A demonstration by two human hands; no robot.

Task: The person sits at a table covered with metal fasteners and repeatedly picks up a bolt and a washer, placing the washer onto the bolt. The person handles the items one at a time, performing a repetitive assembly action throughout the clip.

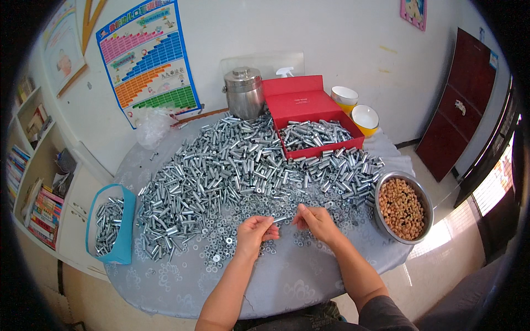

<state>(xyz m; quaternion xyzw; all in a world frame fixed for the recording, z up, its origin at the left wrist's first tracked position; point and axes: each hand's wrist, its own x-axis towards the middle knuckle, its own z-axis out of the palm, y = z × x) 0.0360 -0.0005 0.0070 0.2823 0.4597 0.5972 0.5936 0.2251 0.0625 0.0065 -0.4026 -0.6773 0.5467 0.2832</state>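
two bare hands meet close together above the near middle of an oval surface [165, 287] covered with a shiny grey patterned cloth. the left hand [255, 234], palm partly turned up, pinches one slim silver metal bolt [280, 219] between thumb and fingertips, its other fingers loosely curled. the bolt points rightward into the narrow gap between the hands. the right hand [316, 222] has its thumb and fingers drawn in near the bolt's far end; whether it grips something small, i cannot tell.

around and beyond both hands lie many small ring-shaped silver metal washers [229, 220], thickest just past the fingers and loosely spread near the left forearm. behind them rises a broad heap of silver cylindrical metal fasteners [221, 160], reaching from the left part of the surface to the right.

at the back of the heap stands a red rectangular box [323, 150], lid raised, filled with more fasteners. at the left edge, a light-blue open basket [124, 234] holds others. at the right edge sits a round stainless-steel bowl [409, 240] full of small brownish pieces [403, 207]. a lidded steel canister [244, 96] stands left of the box, two yellow bowls with white insides [365, 117] right of it.
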